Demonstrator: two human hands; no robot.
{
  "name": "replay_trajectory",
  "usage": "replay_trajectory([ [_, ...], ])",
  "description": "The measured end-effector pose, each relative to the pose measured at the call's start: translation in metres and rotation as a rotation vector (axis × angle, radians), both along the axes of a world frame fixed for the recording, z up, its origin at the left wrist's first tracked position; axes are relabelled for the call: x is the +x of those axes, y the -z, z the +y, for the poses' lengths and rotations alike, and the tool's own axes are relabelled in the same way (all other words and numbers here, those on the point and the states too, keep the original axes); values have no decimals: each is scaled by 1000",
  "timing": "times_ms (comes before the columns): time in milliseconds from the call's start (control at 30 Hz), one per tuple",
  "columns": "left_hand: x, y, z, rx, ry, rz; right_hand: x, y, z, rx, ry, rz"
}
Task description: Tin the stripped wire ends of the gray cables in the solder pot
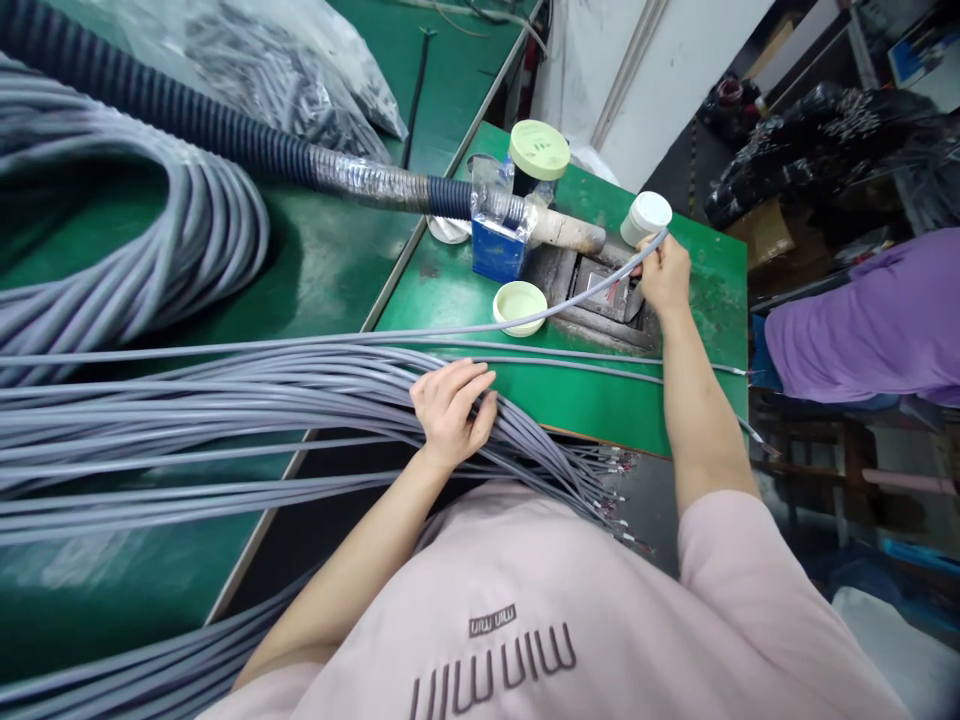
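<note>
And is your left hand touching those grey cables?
Touching. The head view shows the left hand lying right on top of the bundle of grey cables, with no gap between them.

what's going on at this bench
A person at a green workbench is gripping a grey cable in the right hand, just above a dark metal fixture set into the bench. The left hand rests on a large bundle of grey cables, whose thin wire ends fan out past the bench edge. A pale green dish and a white tub sit nearby. A co-worker in purple is to the right.
</note>
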State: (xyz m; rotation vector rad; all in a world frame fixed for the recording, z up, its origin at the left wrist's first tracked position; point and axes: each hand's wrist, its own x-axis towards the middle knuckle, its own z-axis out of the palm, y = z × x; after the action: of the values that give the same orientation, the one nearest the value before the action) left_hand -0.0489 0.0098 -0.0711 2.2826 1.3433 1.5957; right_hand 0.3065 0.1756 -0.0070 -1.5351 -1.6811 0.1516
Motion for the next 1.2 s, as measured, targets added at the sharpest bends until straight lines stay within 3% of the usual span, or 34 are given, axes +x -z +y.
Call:
replay_trajectory([
  [167, 0, -1, 0, -3, 15, -16, 1, 5, 2, -2, -4, 22],
  [267, 1, 0, 0, -15, 18, -21, -3, -5, -4, 6, -6, 47],
  [367, 2, 0, 1, -23, 12, -30, -16, -33, -26, 42, -47, 60],
  [467, -1, -5, -3, -65, 60, -93, -40, -71, -66, 69, -104, 59],
  [600, -8, -28, -19, -217, 228, -490, -74, -102, -134, 76, -135, -39],
  [700, -6, -53, -35, -366, 413, -682, -95, -96, -179, 132, -281, -76],
  [800, 8, -71, -45, -784, 671, -754, -112, -77, -213, 178, -431, -41],
  [900, 28, -75, -49, -1093, 891, -935, -124, -61, -239, 162, -549, -52],
  [1033, 46, -68, -57, -1229, 924, -1193, -134, -53, -261, 141, -652, -157],
  [1200, 47, -69, -66, -1367, 915, -1441, -143, -54, -273, 176, -663, -210],
])
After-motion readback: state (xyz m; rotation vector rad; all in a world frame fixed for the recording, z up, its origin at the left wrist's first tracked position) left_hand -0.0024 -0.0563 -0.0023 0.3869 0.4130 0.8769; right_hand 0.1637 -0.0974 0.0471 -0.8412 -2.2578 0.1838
